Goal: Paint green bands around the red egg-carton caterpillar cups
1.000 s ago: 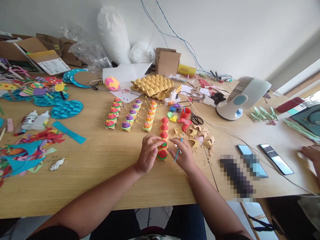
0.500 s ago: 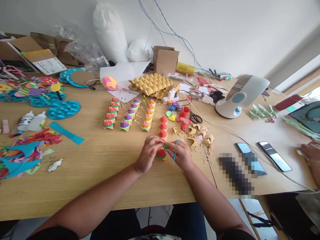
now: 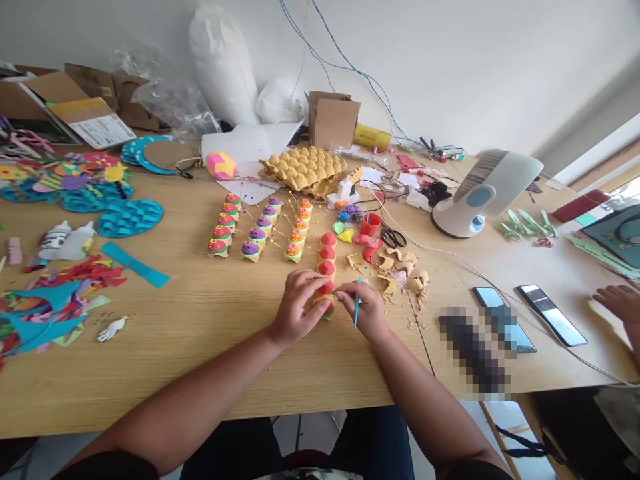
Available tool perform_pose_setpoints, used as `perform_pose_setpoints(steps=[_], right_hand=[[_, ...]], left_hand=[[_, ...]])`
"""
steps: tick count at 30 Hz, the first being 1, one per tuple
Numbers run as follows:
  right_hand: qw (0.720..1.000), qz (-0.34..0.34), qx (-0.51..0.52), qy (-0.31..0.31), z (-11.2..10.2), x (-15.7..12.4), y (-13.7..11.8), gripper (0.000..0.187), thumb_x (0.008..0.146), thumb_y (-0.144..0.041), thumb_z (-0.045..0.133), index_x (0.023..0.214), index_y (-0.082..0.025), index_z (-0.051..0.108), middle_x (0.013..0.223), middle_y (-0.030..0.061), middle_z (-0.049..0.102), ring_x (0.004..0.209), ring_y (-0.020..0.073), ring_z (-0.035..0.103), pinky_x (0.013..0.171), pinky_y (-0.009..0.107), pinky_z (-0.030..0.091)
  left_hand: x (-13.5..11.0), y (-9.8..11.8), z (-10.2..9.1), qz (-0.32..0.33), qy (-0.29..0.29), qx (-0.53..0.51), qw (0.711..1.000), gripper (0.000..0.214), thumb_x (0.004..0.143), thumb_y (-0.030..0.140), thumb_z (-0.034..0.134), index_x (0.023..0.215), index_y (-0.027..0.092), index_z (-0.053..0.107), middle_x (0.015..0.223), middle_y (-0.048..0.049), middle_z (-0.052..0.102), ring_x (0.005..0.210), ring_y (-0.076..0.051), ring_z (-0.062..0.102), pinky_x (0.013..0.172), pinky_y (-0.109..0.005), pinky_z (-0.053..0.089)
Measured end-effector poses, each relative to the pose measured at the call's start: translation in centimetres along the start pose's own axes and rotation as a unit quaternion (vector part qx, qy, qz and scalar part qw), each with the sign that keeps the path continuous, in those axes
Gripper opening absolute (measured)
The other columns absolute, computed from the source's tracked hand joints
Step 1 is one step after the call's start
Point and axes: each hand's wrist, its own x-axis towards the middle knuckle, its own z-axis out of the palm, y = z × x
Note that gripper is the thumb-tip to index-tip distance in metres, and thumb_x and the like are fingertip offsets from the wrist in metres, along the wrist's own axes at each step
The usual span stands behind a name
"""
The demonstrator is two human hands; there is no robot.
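An egg-carton strip (image 3: 327,253) with red-coated bumps lies lengthwise in front of me. My left hand (image 3: 299,305) grips its near end from the left, thumb and fingers on either side of a bump. On the right side of the strip, my right hand (image 3: 364,307) is closed with a thin blue modelling tool (image 3: 357,303) tucked between its fingers. Its thumb and index fingertip meet close to the strip; a speck of green shows there, partly hidden. Beyond stand three finished-looking strips: red-green (image 3: 221,230), purple (image 3: 257,232) and orange (image 3: 299,230).
Scissors (image 3: 393,235), a red cup (image 3: 370,225), coloured clay lumps (image 3: 345,232) and torn carton scraps (image 3: 400,267) lie right of the strip. Phones (image 3: 551,315) and a fan (image 3: 483,193) are farther right, with another person's hand (image 3: 620,303). Paper scraps (image 3: 60,287) cover the left.
My hands have drawn slightly apart; my right hand has shifted a little right with the blue tool. My left thumb has come down onto the strip's near end. The other person's hand has moved.
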Motion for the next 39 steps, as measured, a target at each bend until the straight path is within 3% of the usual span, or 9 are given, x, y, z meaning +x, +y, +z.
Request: perform_pose_setpoints(steps=[4,9,14,18,24,28,34,39], right_hand=[[0.994,0.067,0.085,-0.015,0.2,-0.1,-0.4,0.045,0.093,-0.064,0.066,0.080,-0.022,0.074,0.067,0.0031,0.069,0.059,0.0157,0.059,0.059,0.029,0.049],[0.986,0.075,0.134,-0.067,0.4,-0.2,-1.1,0.049,0.091,-0.069,0.066,0.079,-0.020,0.068,0.064,0.0005,0.063,0.057,0.0133,0.053,0.056,0.026,0.045],[0.982,0.062,0.144,-0.104,0.3,-0.3,-1.3,0.052,0.096,-0.070,0.055,0.084,-0.021,0.066,0.071,0.0023,0.067,0.063,0.0150,0.060,0.062,0.028,0.049],[0.972,0.083,0.168,-0.143,0.2,-0.3,-1.5,0.046,0.097,-0.064,0.058,0.088,-0.021,0.068,0.077,0.0039,0.073,0.067,0.0159,0.065,0.064,0.028,0.052],[0.977,0.076,0.155,-0.126,0.4,-0.4,-1.4,0.044,0.099,-0.061,0.056,0.084,-0.021,0.067,0.074,0.0035,0.071,0.066,0.0159,0.065,0.065,0.028,0.054],[0.980,0.069,0.143,-0.119,0.4,-0.3,-1.4,0.048,0.100,-0.062,0.054,0.081,-0.021,0.068,0.072,0.0038,0.071,0.064,0.0156,0.063,0.063,0.028,0.052],[0.986,0.057,0.117,-0.108,0.5,-0.2,-1.4,0.055,0.101,-0.064,0.050,0.072,-0.021,0.067,0.064,0.0022,0.066,0.059,0.0142,0.058,0.059,0.026,0.047],[0.988,0.040,0.096,-0.116,0.4,-0.1,-1.6,0.057,0.101,-0.067,0.047,0.070,-0.022,0.065,0.062,0.0023,0.065,0.057,0.0145,0.058,0.058,0.027,0.046]], left_hand=[[-0.1,-0.2,0.3,0.006,0.029,0.029,0.999,0.026,0.094,0.037,0.074,0.118,0.027,0.072,0.116,-0.0080,0.069,0.120,-0.027,0.058,0.109,-0.049,0.048],[0.0,-0.1,0.0,0.043,0.048,0.026,0.998,0.009,0.093,0.030,0.075,0.103,0.028,0.075,0.107,-0.0050,0.071,0.116,-0.024,0.058,0.109,-0.048,0.049],[0.1,0.1,-0.3,0.034,0.050,0.020,0.998,0.007,0.096,0.032,0.072,0.099,0.027,0.075,0.101,-0.0049,0.072,0.113,-0.024,0.059,0.106,-0.047,0.051],[0.2,0.0,-0.3,0.032,0.051,0.021,0.998,0.006,0.095,0.030,0.073,0.099,0.027,0.076,0.102,-0.0048,0.072,0.114,-0.024,0.059,0.105,-0.047,0.051],[0.2,0.0,-0.2,0.029,0.031,0.014,0.999,0.022,0.096,0.028,0.071,0.118,0.027,0.074,0.108,-0.0062,0.072,0.115,-0.025,0.059,0.105,-0.048,0.050],[0.2,-0.1,-0.2,0.039,0.027,0.015,0.999,0.018,0.096,0.027,0.071,0.113,0.027,0.075,0.106,-0.0055,0.073,0.114,-0.025,0.059,0.107,-0.047,0.050],[0.2,-0.2,-0.1,0.028,0.018,0.019,0.999,0.017,0.096,0.040,0.072,0.106,0.027,0.078,0.103,-0.0059,0.075,0.114,-0.026,0.059,0.106,-0.048,0.050],[0.0,-0.4,-0.1,0.035,0.018,0.021,0.999,0.013,0.096,0.035,0.071,0.105,0.028,0.079,0.103,-0.0057,0.075,0.116,-0.026,0.058,0.105,-0.048,0.050]])
